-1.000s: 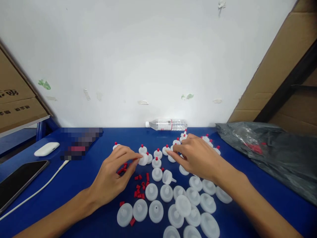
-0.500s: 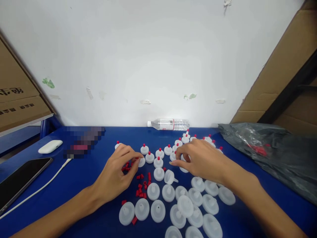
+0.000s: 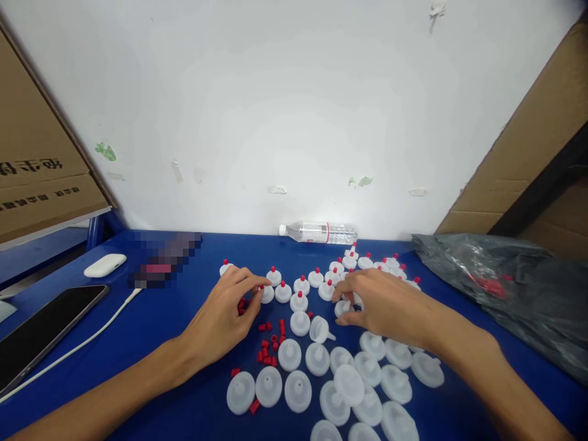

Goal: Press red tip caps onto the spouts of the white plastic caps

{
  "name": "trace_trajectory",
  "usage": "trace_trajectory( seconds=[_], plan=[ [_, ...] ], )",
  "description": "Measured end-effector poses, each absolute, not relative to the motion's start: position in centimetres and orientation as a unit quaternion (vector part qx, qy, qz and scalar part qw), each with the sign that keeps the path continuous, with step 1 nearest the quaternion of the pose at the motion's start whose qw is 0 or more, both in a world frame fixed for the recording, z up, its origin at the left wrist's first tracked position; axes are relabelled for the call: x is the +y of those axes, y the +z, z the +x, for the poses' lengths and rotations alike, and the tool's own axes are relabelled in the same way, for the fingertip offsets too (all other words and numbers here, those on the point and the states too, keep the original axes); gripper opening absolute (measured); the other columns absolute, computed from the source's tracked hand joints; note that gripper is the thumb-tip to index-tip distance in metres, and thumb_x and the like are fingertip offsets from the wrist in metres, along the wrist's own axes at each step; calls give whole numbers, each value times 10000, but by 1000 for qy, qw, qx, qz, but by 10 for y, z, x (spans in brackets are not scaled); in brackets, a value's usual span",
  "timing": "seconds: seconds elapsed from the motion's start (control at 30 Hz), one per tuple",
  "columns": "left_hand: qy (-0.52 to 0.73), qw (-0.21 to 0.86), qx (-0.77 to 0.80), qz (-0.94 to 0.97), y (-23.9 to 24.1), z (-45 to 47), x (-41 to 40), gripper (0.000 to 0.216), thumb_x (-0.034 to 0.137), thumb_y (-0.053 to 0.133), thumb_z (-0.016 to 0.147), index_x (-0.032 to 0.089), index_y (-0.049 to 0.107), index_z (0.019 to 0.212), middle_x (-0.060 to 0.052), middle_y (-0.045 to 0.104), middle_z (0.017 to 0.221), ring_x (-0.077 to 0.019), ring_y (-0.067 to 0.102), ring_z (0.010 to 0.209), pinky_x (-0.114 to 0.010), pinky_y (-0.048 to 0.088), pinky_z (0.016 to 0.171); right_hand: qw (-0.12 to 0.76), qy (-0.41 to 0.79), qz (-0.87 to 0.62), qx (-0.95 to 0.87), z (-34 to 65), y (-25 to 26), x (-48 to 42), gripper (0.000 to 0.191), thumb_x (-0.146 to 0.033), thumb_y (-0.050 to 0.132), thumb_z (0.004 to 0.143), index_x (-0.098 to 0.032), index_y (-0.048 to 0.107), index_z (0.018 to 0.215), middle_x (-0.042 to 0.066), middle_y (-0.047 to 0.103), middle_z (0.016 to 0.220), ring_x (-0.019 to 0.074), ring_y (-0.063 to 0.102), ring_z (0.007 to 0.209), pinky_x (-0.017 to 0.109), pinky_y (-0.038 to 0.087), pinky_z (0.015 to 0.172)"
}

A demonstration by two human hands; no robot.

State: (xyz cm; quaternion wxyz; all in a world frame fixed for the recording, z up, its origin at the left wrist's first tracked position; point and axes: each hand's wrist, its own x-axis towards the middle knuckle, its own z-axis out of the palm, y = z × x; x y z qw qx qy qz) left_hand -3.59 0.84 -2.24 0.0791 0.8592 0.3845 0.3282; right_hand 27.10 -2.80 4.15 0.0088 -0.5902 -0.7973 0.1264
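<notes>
My left hand [image 3: 229, 306] pinches with thumb and index finger at a small red cap [image 3: 261, 287] on the nozzle of a white round lid [image 3: 267, 296] standing on the blue table. Over on the right, my right hand [image 3: 374, 303] curls its thumb and fingers around another white nozzle lid [image 3: 342, 309], partly hidden by the fingers. Several loose red caps [image 3: 265, 355] lie between the hands and nearer to me. Bare translucent lids [image 3: 298, 391] spread across the front. Lids with red caps fitted [image 3: 302, 285] stand farther back.
A clear plastic bottle [image 3: 316, 232] lies along the wall. Left are a white case [image 3: 105, 266], a phone [image 3: 50, 334], a white cable [image 3: 98, 329] and a cardboard box [image 3: 41, 177]. A grey plastic bag [image 3: 519, 300] covers the right side of the blue table [image 3: 174, 404].
My right hand has moved slightly nearer to me, its fingers now around a white nozzle lid. My left hand stays at the same lid. The whole view has shifted a little.
</notes>
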Motion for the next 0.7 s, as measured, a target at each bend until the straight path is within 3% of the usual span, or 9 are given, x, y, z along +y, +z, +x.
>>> trace_trajectory(
  seconds=[0.3,0.7],
  plan=[
    [338,64,366,865,-19,-38,4,236,222,487,1086,278,633,1263,5,648,1002,-203,588,987,-393,485,971,3,119,-600,-791,277,38,-27,346,-431,796,878,-263,825,1180,71,795,1117,289,726,921,379,507,747],
    [326,43,338,882,-13,-37,1,160,197,519,1050,246,671,1038,-15,686,976,-232,566,973,-411,469,931,36,92,-576,-811,268,38,-29,125,-328,776,942,-260,823,1036,49,792,1121,279,733,981,365,495,767]
  ],
)
